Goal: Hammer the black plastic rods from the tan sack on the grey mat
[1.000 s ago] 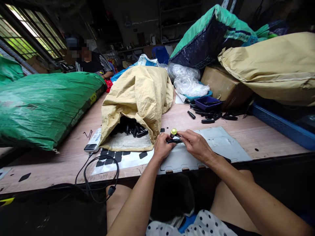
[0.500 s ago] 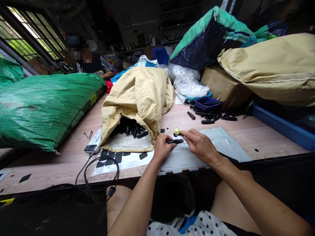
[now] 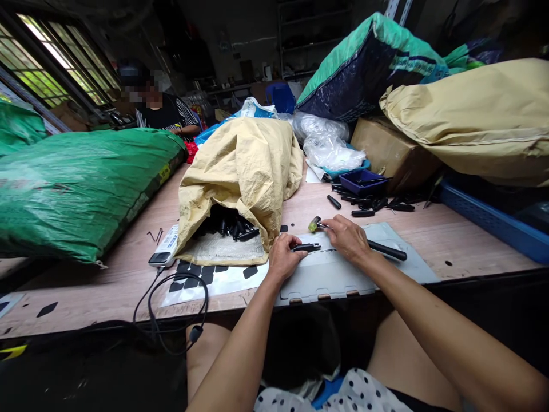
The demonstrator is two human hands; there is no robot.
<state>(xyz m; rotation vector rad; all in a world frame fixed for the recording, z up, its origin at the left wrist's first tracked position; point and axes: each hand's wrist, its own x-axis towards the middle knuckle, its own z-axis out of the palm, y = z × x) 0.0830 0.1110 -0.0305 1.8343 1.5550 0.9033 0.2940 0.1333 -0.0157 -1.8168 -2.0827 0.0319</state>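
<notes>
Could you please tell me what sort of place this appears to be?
Probably a small assembly workshop: a bulging green sack lies on the worktable, loose black parts lie near a purple tray, and the right hand holds a hammer.

From left to right, a wood-grain counter (image 3: 465, 232) carries a green sack (image 3: 86, 189), white power bank (image 3: 164, 247), sticker sheet (image 3: 231, 278), open tan sack (image 3: 246, 151), grey board (image 3: 330, 277), black handle-like pieces (image 3: 362, 213) and blue basket (image 3: 493, 222).
</notes>
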